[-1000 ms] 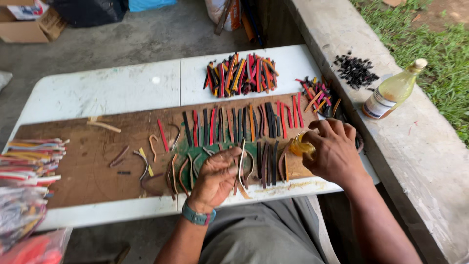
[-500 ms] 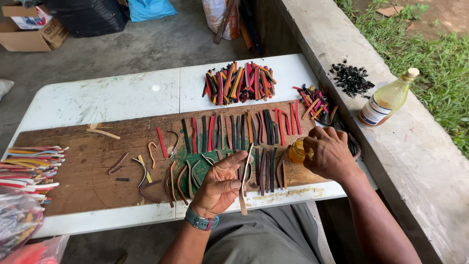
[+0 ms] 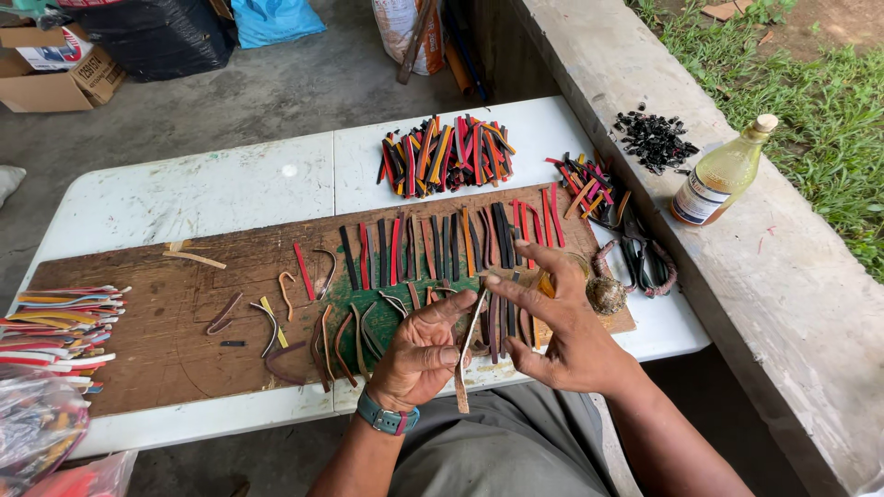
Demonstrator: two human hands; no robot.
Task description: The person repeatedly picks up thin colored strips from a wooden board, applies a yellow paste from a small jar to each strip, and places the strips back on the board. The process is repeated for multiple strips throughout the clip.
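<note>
Fingers of the left hand [image 3: 422, 354] pinch a pale strip [image 3: 468, 354] over the wooden board [image 3: 138, 331] — the right hand [image 3: 557, 317] is open just beside it, fingers spread.

Soft, even daylight, brightest at the right; sharp throughout, faint shadows, slight wide-angle bending at the edges.

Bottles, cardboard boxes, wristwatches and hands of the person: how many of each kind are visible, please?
Bottles: 1, the yellow bottle.
Cardboard boxes: 1, the cardboard box.
Wristwatches: 1, the wristwatch.
Hands: 2, the left hand and the right hand.
Total: 5.
</note>
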